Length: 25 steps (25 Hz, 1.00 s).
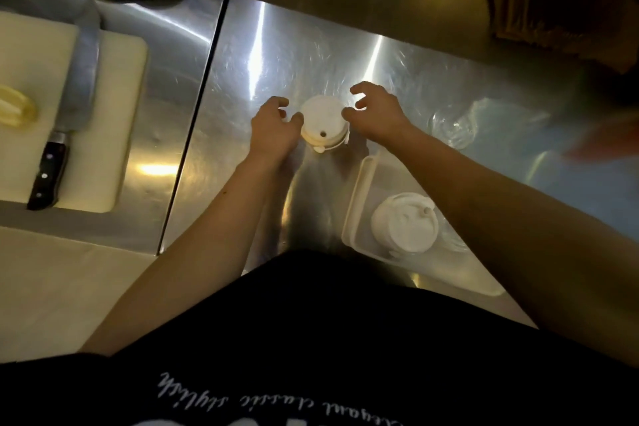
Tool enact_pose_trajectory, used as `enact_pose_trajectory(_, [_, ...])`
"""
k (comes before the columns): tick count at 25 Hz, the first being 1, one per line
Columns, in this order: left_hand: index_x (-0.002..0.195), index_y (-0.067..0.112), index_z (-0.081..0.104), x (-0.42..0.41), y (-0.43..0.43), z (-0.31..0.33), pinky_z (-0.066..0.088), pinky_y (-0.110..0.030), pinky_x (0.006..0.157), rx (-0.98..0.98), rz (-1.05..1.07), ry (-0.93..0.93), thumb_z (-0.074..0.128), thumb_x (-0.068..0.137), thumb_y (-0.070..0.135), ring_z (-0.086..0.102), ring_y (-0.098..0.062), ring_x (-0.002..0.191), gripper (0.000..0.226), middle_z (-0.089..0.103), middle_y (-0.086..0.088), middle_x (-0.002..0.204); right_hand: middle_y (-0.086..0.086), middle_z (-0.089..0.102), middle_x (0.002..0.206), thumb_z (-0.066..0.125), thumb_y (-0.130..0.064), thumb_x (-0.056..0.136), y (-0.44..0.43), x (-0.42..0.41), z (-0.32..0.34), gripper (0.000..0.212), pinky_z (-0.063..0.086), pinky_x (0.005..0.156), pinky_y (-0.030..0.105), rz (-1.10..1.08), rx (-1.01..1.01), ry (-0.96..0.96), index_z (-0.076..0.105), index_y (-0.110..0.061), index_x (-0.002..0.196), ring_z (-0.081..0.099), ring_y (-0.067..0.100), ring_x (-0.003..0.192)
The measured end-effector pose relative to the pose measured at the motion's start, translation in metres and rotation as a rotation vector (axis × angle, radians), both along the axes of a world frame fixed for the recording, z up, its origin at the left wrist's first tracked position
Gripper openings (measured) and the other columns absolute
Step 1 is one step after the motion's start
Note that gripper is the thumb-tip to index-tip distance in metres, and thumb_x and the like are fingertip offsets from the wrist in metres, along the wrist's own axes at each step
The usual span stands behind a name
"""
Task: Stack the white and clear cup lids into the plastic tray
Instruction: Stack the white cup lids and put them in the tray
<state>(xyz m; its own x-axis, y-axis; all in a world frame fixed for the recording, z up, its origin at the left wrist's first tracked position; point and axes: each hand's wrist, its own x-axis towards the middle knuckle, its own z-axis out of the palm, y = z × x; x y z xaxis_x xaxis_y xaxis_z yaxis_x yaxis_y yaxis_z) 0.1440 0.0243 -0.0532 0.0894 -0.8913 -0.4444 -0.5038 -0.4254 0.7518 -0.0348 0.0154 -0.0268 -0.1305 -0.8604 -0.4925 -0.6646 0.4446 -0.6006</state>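
Observation:
A stack of white cup lids (323,123) stands on the steel counter, a small hole in its top. My left hand (275,128) is at its left side and my right hand (375,114) at its right, fingers curled and apart around it; whether they touch it I cannot tell. Clear cup lids (449,126) lie on the counter to the right of my right hand. The clear plastic tray (358,204) sits at the near right and holds a stack of white lids (403,223). My right forearm crosses over the tray's right part.
A white cutting board (117,107) lies at the left with a large cleaver (69,114) across it and a pale yellow object (15,109). A dark seam (204,90) divides the counter. Brown stacked items (553,14) sit at the far right.

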Motion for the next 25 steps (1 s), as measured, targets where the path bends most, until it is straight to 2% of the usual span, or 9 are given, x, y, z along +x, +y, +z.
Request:
enact_pose_trajectory(8, [0.126, 0.013, 0.057, 0.005, -0.008, -0.018, 0.040, -0.019, 0.087, 0.032, -0.013, -0.002, 0.069, 0.084, 0.023, 0.060, -0.017, 0.110, 0.045, 0.063, -0.009, 0.125, 0.011, 0.055, 0.135, 0.065, -0.024, 0.086, -0.011, 0.002, -0.018, 0.051, 0.048, 0.101, 0.036, -0.007, 0.109, 0.041, 0.050, -0.013, 0.134, 0.056, 0.027, 0.119])
enact_pose_trajectory(10, [0.124, 0.011, 0.060, 0.005, -0.012, -0.019, 0.044, -0.021, 0.087, 0.036, -0.015, -0.007, 0.071, 0.082, 0.023, 0.062, -0.016, 0.106, 0.045, 0.064, -0.009, 0.123, 0.011, 0.055, 0.135, 0.066, -0.025, 0.085, -0.014, 0.003, -0.021, 0.051, 0.048, 0.096, 0.031, 0.011, 0.139, 0.065, 0.052, -0.014, 0.132, 0.057, 0.027, 0.118])
enact_pose_trajectory(12, [0.121, 0.009, 0.062, 0.006, -0.013, -0.020, 0.048, -0.023, 0.087, 0.058, -0.025, -0.010, 0.073, 0.081, 0.022, 0.064, -0.017, 0.104, 0.043, 0.067, -0.010, 0.117, 0.014, 0.057, 0.131, 0.067, -0.023, 0.083, -0.016, 0.005, -0.022, 0.049, 0.054, 0.089, 0.033, -0.012, 0.169, 0.055, 0.054, -0.014, 0.129, 0.063, 0.029, 0.110])
enact_pose_trajectory(14, [0.118, 0.007, 0.063, 0.005, -0.013, -0.020, 0.049, -0.023, 0.084, 0.076, -0.016, 0.002, 0.073, 0.081, 0.022, 0.065, -0.016, 0.101, 0.041, 0.068, -0.010, 0.113, 0.019, 0.060, 0.122, 0.067, -0.020, 0.082, -0.018, 0.007, -0.023, 0.046, 0.060, 0.073, 0.035, -0.059, 0.211, 0.021, 0.056, -0.012, 0.126, 0.068, 0.031, 0.095])
enact_pose_trajectory(16, [0.117, 0.006, 0.064, 0.005, -0.013, -0.019, 0.048, -0.022, 0.083, 0.076, -0.008, 0.006, 0.073, 0.081, 0.021, 0.065, -0.016, 0.098, 0.040, 0.069, -0.011, 0.111, 0.020, 0.061, 0.118, 0.069, -0.017, 0.081, -0.018, 0.010, -0.024, 0.044, 0.059, 0.063, 0.032, -0.088, 0.245, -0.016, 0.058, -0.010, 0.123, 0.069, 0.031, 0.092])
enact_pose_trajectory(18, [0.117, 0.005, 0.065, 0.004, -0.014, -0.017, 0.052, -0.026, 0.086, 0.095, 0.007, 0.020, 0.073, 0.082, 0.020, 0.066, -0.017, 0.097, 0.039, 0.070, -0.012, 0.111, 0.019, 0.062, 0.115, 0.070, -0.016, 0.080, -0.019, 0.012, -0.024, 0.043, 0.058, 0.065, 0.032, -0.097, 0.256, -0.041, 0.058, -0.007, 0.120, 0.067, 0.031, 0.094])
enact_pose_trajectory(21, [0.110, 0.004, 0.068, 0.005, -0.015, -0.017, 0.058, -0.042, 0.089, 0.138, 0.054, 0.063, 0.073, 0.080, 0.016, 0.070, -0.025, 0.094, 0.032, 0.071, -0.014, 0.103, 0.017, 0.061, 0.099, 0.070, -0.013, 0.081, -0.021, 0.013, -0.023, 0.035, 0.060, 0.072, 0.037, -0.136, 0.253, -0.078, 0.062, 0.001, 0.112, 0.065, 0.028, 0.086])
enact_pose_trajectory(25, [0.107, 0.004, 0.070, 0.009, -0.015, -0.014, 0.059, -0.047, 0.085, 0.195, 0.045, 0.088, 0.072, 0.080, 0.014, 0.071, -0.027, 0.091, 0.029, 0.072, -0.014, 0.099, 0.018, 0.062, 0.091, 0.069, -0.010, 0.082, -0.021, 0.014, -0.022, 0.031, 0.059, 0.083, 0.044, -0.147, 0.283, -0.111, 0.064, 0.008, 0.107, 0.064, 0.025, 0.083])
